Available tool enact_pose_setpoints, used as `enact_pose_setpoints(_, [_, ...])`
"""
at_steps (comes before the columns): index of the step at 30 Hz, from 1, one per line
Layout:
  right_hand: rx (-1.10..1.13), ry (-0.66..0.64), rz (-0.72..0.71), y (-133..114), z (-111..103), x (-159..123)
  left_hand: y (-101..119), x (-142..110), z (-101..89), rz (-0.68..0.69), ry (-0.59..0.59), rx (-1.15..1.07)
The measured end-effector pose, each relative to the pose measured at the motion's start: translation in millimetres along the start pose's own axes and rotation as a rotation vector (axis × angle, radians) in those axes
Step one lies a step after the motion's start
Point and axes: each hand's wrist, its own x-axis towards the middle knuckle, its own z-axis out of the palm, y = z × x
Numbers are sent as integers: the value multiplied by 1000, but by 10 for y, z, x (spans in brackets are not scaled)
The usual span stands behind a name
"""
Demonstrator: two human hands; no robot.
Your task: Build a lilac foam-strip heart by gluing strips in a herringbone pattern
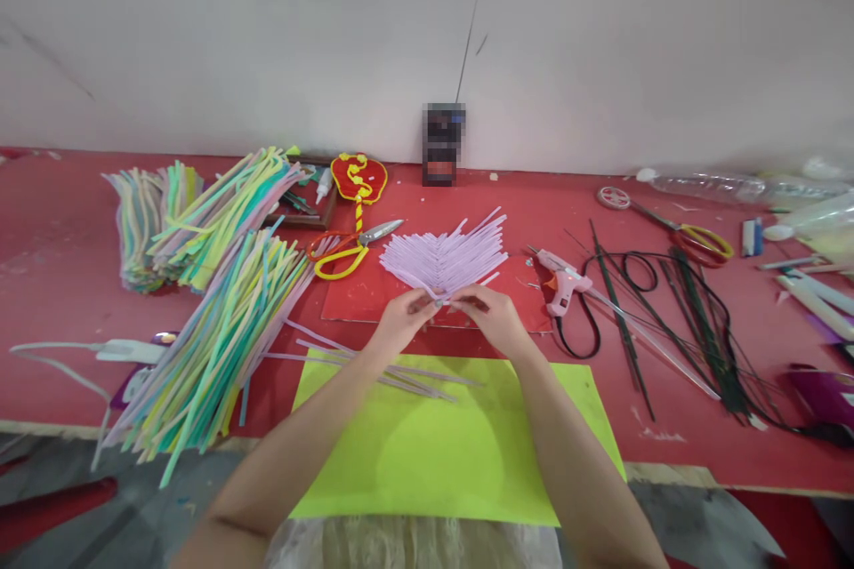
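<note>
A fan of lilac pipe cleaners (446, 256), laid in a V pattern, rests on a red sheet (353, 298). At its near tip, my left hand (408, 316) and my right hand (490, 311) pinch a lilac pipe cleaner (441, 300), fingertips close together. My fingers partly cover it. Below my wrists, several loose lilac pipe cleaners (420, 384) lie over a yellow-green sheet (460, 453). A pink glue gun (567, 284) with a clear glue stick is right of my right hand. Yellow-and-red handled scissors (353, 251) lie beyond my left hand.
Bundles of multicoloured pipe cleaners (213, 347) cover the left side. At the back are a red-and-yellow ornament (360, 176) and a blurred dark object (442, 144). To the right lie dark green wires (711, 329), a second pair of scissors (700, 240) and plastic bottles (713, 187).
</note>
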Motion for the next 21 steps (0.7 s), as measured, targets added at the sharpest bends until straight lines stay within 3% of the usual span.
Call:
enact_pose_setpoints(4, [87, 29, 21, -4, 54, -22, -52, 50, 29, 83, 16, -236])
enact_pose_setpoints(13, [141, 101, -24, -9, 248, -67, -99, 74, -15, 181, 78, -268])
enact_pose_setpoints(17, [203, 88, 1, -21, 264, -61, -138, 108, -28, 150, 73, -343])
enact_pose_setpoints(21, [198, 104, -8, -8, 249, -47, -161, 142, 25, 137, 156, -374])
